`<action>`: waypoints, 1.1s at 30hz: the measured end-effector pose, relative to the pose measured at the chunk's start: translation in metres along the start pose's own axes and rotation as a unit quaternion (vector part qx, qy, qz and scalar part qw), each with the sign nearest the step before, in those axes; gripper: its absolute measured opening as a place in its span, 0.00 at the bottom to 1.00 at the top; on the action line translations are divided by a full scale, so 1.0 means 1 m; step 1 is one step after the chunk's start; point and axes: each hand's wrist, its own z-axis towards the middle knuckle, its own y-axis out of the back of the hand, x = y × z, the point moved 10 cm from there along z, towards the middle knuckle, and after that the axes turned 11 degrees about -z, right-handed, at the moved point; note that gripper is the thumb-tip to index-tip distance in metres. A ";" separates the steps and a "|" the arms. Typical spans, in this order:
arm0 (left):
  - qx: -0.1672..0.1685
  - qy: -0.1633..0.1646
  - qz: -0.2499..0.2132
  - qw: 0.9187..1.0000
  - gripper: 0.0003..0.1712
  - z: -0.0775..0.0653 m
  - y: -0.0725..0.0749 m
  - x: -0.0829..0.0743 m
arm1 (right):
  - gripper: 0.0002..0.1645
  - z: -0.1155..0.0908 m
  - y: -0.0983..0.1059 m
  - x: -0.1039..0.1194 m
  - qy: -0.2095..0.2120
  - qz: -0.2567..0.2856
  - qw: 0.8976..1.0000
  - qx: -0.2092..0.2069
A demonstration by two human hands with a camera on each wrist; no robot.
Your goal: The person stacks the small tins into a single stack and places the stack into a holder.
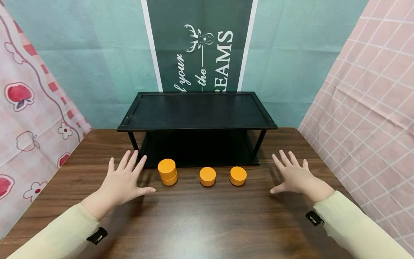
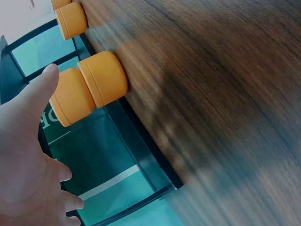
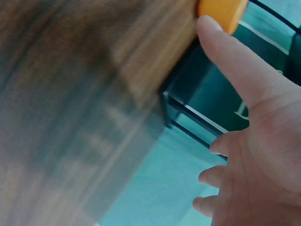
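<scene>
Two round orange containers stand stacked on the wooden table, just right of my left hand. That hand has its fingers straight and spread and holds nothing. In the left wrist view its thumb overlaps the stacked containers. A single orange container sits near the middle, and another orange container is to its right. Beyond that one, apart from it, my right hand is spread palm down with nothing held. An orange container shows beyond the thumb in the right wrist view.
Behind the containers stands a black two-level rack with thin posts and a low base. The brown wooden table runs under everything. A teal curtain hangs behind, with a patterned cloth on the left and a pink checked cloth on the right.
</scene>
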 end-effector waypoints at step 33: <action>0.032 -0.008 -0.360 0.932 0.48 0.034 -0.049 -0.003 | 0.62 0.009 -0.004 0.037 0.066 0.042 0.995 -0.064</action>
